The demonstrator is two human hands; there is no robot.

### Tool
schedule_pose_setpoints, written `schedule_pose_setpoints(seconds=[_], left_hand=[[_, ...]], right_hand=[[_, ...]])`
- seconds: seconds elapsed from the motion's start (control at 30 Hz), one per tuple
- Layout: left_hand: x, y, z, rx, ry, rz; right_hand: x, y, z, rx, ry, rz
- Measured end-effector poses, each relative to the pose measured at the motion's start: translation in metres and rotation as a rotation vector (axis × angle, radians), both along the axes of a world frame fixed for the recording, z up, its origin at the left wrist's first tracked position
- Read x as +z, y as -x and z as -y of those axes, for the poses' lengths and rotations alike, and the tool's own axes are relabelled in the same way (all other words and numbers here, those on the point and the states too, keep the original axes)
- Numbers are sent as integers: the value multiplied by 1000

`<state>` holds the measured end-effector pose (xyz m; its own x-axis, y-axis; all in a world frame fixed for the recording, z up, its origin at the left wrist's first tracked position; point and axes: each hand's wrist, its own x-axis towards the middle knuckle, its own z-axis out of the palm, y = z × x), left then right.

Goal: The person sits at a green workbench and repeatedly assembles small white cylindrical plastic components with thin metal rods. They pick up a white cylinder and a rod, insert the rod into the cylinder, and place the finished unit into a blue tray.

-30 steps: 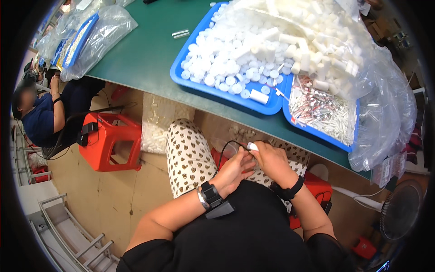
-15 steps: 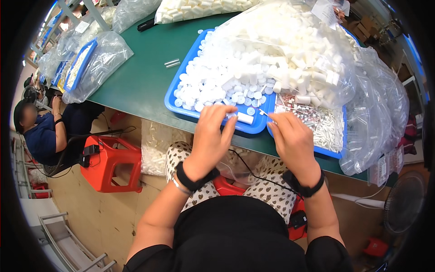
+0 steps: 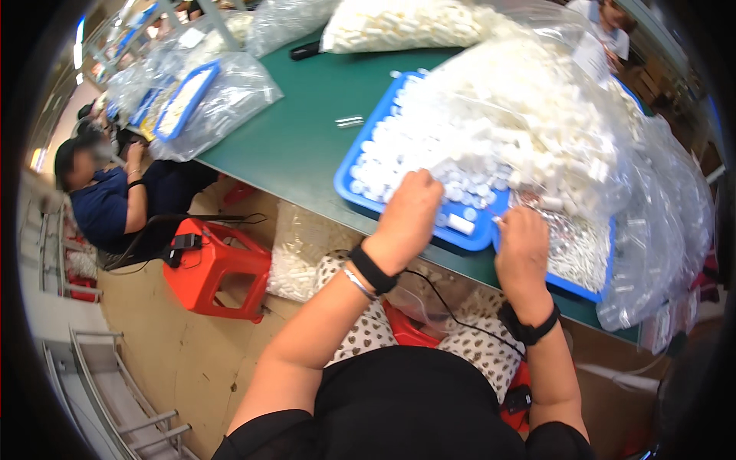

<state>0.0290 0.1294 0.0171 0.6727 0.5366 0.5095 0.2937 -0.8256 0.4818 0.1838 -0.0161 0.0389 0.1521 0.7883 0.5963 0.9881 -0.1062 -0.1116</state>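
Note:
My left hand (image 3: 412, 211) is over the front of the left blue tray (image 3: 346, 170), its fingers curled down at the small white discs (image 3: 377, 153). Its fingertips are hidden, so what they hold does not show. A short white cylinder (image 3: 460, 224) lies in the tray's front right corner, between my hands. At the left edge of the right blue tray (image 3: 589, 293), my right hand (image 3: 524, 241) is closed in a pinch. A tiny white part (image 3: 497, 218) shows at its fingertips, blurred. Small white tubes and thin metal-looking pieces (image 3: 571, 249) fill that tray.
A big clear bag of white cylinders (image 3: 529, 100) spills over both trays. Two clear tubes (image 3: 349, 121) lie on the green table (image 3: 299, 153). Empty-looking plastic bags (image 3: 659, 230) hang at the right. A red stool (image 3: 218, 264) and a seated person (image 3: 107, 199) are at the left.
The whole view has shifted, with the table now farther right. My left hand has moved off the white cylinder's end toward the discs. My right hand keeps its pinch.

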Motion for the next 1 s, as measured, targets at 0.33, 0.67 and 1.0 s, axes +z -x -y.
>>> schedule_pose_setpoints(seconds=[0.33,0.67,1.0], left_hand=[[10,-5,-4,46,-5,-168],[20,19,54,-250,1511,475],[-13,36,94,-356,2082,746]], right_hand=[[19,12,45,94,-38,-934],[28,27,66,119,27,-952],[27,36,70,180,145,-602]])
